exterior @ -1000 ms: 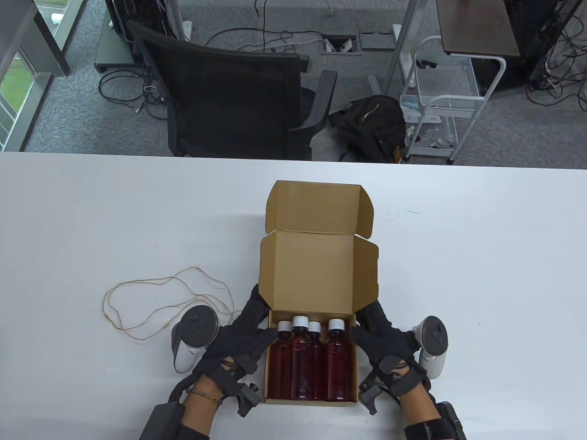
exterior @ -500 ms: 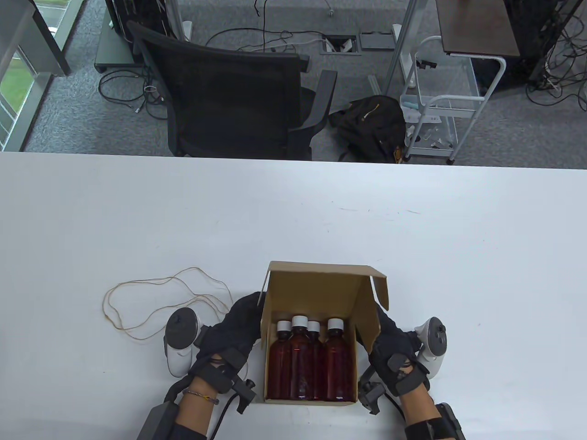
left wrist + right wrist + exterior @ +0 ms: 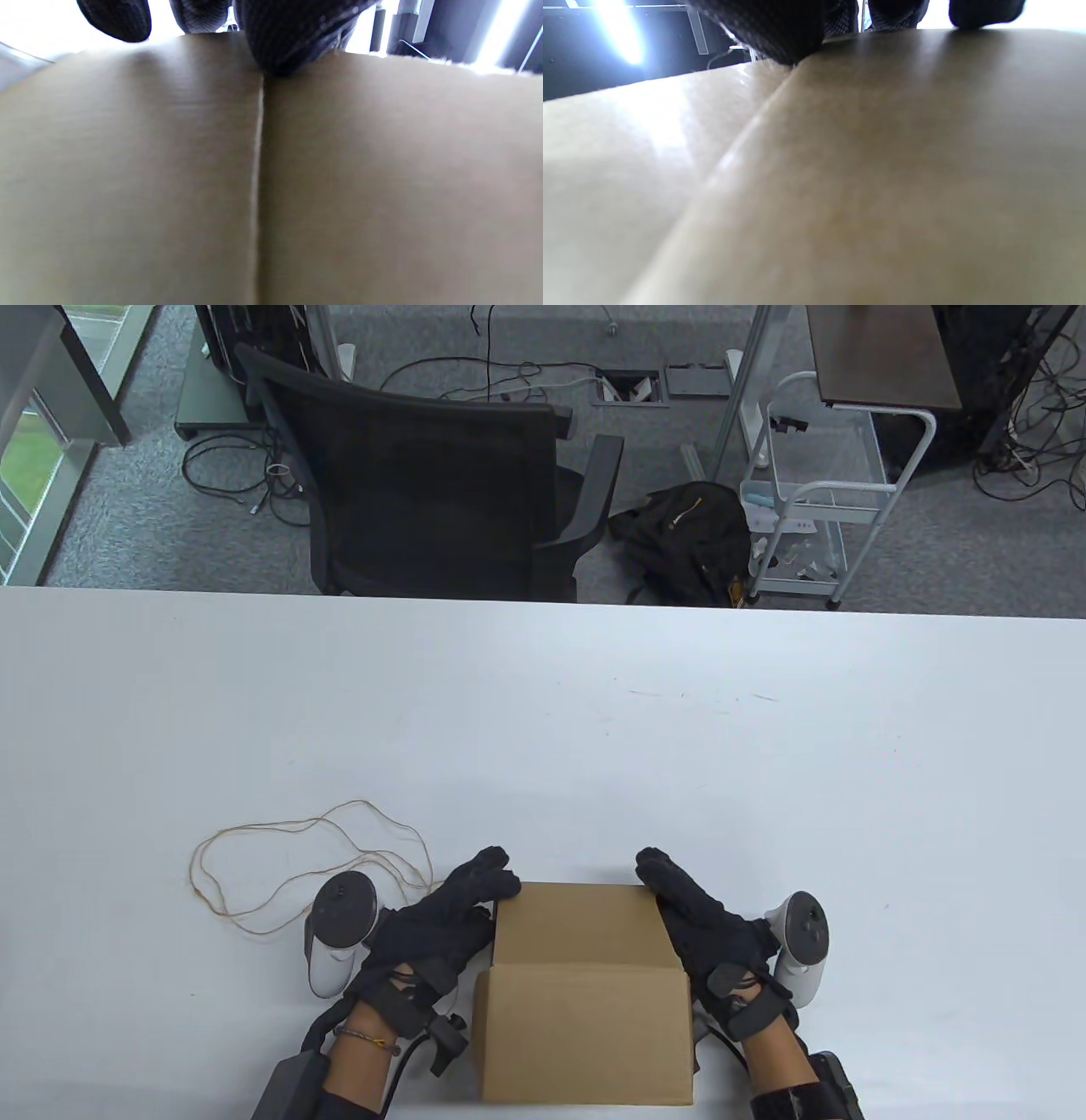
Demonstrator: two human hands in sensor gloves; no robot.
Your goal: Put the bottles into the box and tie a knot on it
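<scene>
The brown cardboard box point(image 3: 585, 984) stands near the table's front edge with its lid folded down over it, so the bottles are hidden inside. My left hand point(image 3: 484, 882) lies flat along the box's left side, fingers straight and reaching past the far corner. My right hand point(image 3: 662, 878) presses the right side the same way. In the left wrist view the cardboard point(image 3: 271, 190) fills the frame under my gloved fingers point(image 3: 114, 17). The right wrist view shows the cardboard point(image 3: 861, 169) under my fingertips point(image 3: 984, 12). A thin tan string point(image 3: 297, 848) lies looped on the table to the left.
The white table point(image 3: 764, 772) stretches wide beyond the box. Behind its far edge stand a black office chair point(image 3: 424, 475), a dark backpack point(image 3: 679, 534) on the floor and a white wire cart point(image 3: 814, 492).
The lid swung from standing open behind the box down over the bottles, hiding them. Both hands followed it and now lie flat along the box's sides.
</scene>
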